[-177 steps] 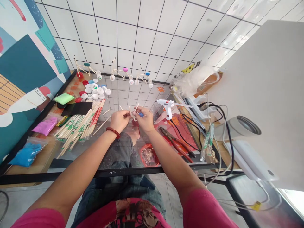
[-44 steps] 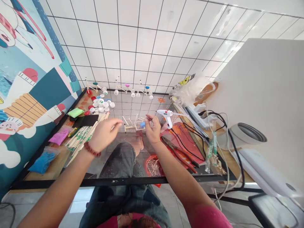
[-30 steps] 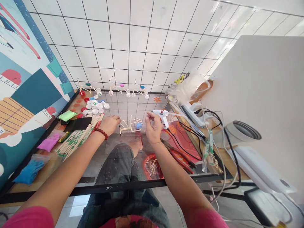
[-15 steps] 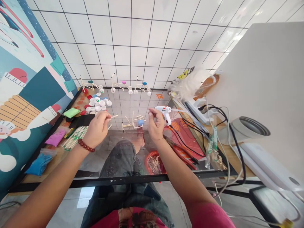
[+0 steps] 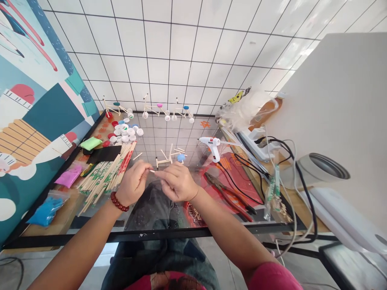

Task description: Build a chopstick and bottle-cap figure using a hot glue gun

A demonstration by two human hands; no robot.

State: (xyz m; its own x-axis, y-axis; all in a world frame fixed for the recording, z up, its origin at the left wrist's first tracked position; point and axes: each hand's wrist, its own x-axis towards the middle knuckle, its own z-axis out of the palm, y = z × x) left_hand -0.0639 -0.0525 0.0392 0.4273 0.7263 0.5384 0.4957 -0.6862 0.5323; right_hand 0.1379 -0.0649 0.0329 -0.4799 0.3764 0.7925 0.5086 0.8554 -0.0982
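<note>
My left hand, with a red bead bracelet on its wrist, pinches a short wooden stick, most of it hidden by the fingers. My right hand meets it from the right; its index fingertip touches the stick's end, and the thumb is apart below. Just beyond both hands, a small frame of glued sticks with a blue oval piece lies on the glass table. The white glue gun rests to the right, its nozzle pointing left.
Bundled sticks and a heap of bottle caps lie left. Finished stick models with cap wheels line the back edge. Pliers lie on a red mat at right, beside cables. A red basket shows below my right forearm.
My hands have come together: the right moved left and nearer, away from beside the glue gun; the left moved right and nearer with the stick. The bundled sticks are now more exposed.
</note>
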